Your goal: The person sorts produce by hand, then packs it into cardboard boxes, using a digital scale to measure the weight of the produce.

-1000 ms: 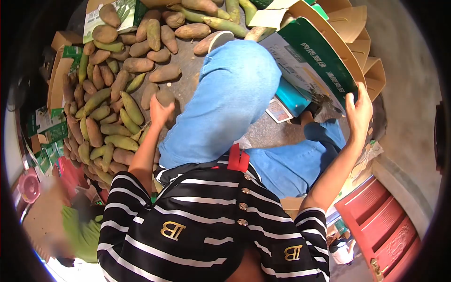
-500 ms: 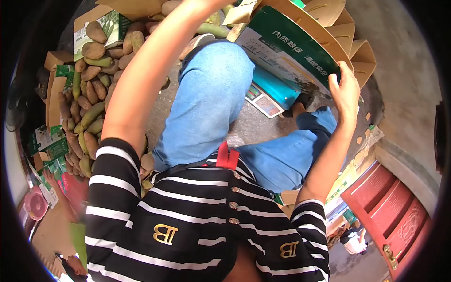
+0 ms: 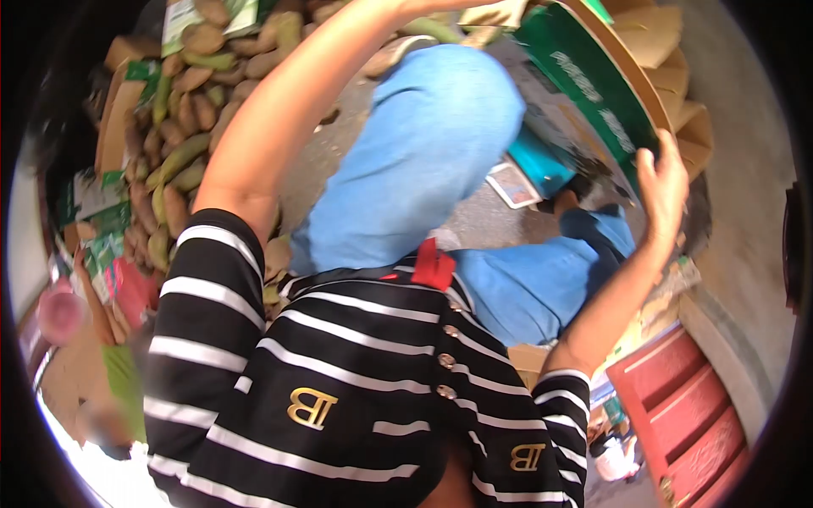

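Note:
My right hand point(image 3: 666, 188) is closed on the edge of a green and white cardboard box point(image 3: 584, 85), its thumb on the printed side. The box is tilted, and its open brown flaps point(image 3: 665, 51) fan out on the far side. My left forearm point(image 3: 296, 102) reaches up to the top edge of the view, where only a sliver of my left hand point(image 3: 453, 3) shows; its fingers are cut off. Below the box lie a teal surface point(image 3: 542, 161) and a white panel with a display point(image 3: 512, 184), which look like a scale.
Left of my bent leg point(image 3: 423, 135) lies a big pile of brown and green oblong vegetables or roots point(image 3: 182, 161), with opened cartons point(image 3: 110, 135) around it. A person in a green top point(image 3: 124, 372) is at the lower left, near a pink basin point(image 3: 61, 313). A red door point(image 3: 677, 406) stands lower right.
The whole view has shifted, so the pile, my leg and the box appear farther right and higher. My right hand keeps its hold on the box edge.

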